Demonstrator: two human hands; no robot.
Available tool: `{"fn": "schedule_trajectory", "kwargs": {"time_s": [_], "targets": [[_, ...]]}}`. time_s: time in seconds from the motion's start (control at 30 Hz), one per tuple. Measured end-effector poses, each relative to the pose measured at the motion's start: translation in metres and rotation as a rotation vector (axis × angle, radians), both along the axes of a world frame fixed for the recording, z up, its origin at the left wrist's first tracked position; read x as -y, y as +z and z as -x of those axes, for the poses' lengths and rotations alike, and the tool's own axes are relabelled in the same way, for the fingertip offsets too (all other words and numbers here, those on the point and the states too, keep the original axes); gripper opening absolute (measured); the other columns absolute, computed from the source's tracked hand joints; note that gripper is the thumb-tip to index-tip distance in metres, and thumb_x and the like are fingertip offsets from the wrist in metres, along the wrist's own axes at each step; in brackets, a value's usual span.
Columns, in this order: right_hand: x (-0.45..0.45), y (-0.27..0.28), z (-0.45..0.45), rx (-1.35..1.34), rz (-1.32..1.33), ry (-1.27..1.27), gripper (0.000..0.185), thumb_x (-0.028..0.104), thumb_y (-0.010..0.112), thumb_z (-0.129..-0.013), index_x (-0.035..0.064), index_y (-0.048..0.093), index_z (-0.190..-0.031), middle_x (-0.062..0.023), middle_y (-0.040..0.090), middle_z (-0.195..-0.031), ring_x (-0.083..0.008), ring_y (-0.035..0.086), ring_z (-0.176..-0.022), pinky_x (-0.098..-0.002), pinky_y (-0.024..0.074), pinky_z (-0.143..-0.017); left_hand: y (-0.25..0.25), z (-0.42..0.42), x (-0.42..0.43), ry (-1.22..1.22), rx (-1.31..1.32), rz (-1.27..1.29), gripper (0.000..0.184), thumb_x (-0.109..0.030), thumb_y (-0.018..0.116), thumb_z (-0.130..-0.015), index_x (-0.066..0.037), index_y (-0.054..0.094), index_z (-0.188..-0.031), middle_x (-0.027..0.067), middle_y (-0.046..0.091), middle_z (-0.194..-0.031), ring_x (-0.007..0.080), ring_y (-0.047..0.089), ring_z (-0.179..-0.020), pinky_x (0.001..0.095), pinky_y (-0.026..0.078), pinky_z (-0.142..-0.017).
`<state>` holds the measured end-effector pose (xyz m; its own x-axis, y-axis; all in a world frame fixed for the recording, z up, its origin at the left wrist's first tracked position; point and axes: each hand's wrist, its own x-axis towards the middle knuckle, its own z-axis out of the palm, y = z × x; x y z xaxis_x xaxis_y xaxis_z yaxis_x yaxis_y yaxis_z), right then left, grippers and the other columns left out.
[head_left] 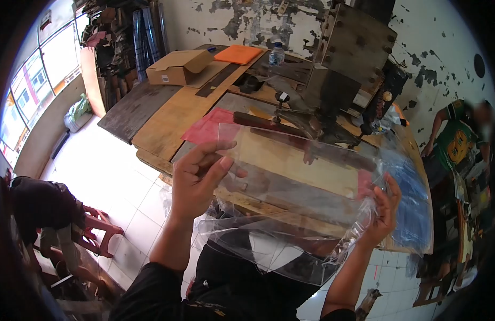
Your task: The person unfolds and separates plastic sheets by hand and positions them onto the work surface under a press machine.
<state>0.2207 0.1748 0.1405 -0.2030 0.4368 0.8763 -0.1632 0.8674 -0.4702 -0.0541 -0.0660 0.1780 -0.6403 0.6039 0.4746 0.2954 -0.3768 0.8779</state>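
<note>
Between my two hands a clear plastic sheet (290, 208) is stretched out in front of my body, its lower part folded and hanging in loose creases. My left hand (199, 179) pinches its left edge, thumb and fingers closed on the film. At the other end my right hand (384, 211) grips the crumpled right edge with bent fingers. Through the film show a pale yellowish panel (295, 163) and part of the machine's base. A pink sheet (207, 125) lies on the work table (164, 125) just beyond my left hand.
A dark press-like machine (338, 69) stands on the table. Behind are a cardboard box (178, 67), an orange sheet (238, 54) and a water bottle (276, 55). Blue-tinted plastic (410, 198) lies right. People are at both sides, a red stool (100, 230) left, a cat (368, 305) below.
</note>
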Motion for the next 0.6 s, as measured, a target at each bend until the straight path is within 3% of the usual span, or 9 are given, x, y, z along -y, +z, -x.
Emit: {"fn": "schedule_trajectory", "kwargs": {"time_s": [0.17, 0.6], "targets": [[-0.0009, 0.0003, 0.0036, 0.003, 0.015, 0.005, 0.026, -0.001, 0.069, -0.095, -0.0030, 0.071, -0.121, -0.0227, 0.052, -0.149, -0.0370, 0.074, -0.112, -0.0372, 0.0696, -0.082, 0.0036, -0.0033, 0.0010, -0.040, 0.071, -0.103, 0.027, -0.009, 0.066, -0.106, 0.008, 0.065, -0.127, 0.0137, 0.077, -0.092, 0.0193, 0.079, -0.086, 0.0248, 0.056, -0.058], [-0.0013, -0.0048, 0.0006, -0.032, 0.112, 0.013, 0.028, 0.004, 0.076, -0.094, -0.0003, 0.072, -0.122, -0.0213, 0.054, -0.149, -0.0365, 0.074, -0.114, -0.0358, 0.0694, -0.084, 0.0064, -0.0050, -0.0017, -0.031, 0.008, -0.111, 0.028, -0.006, 0.066, -0.104, 0.007, 0.066, -0.129, 0.0150, 0.080, -0.092, 0.0128, 0.074, -0.074, 0.0245, 0.057, -0.064]]}}
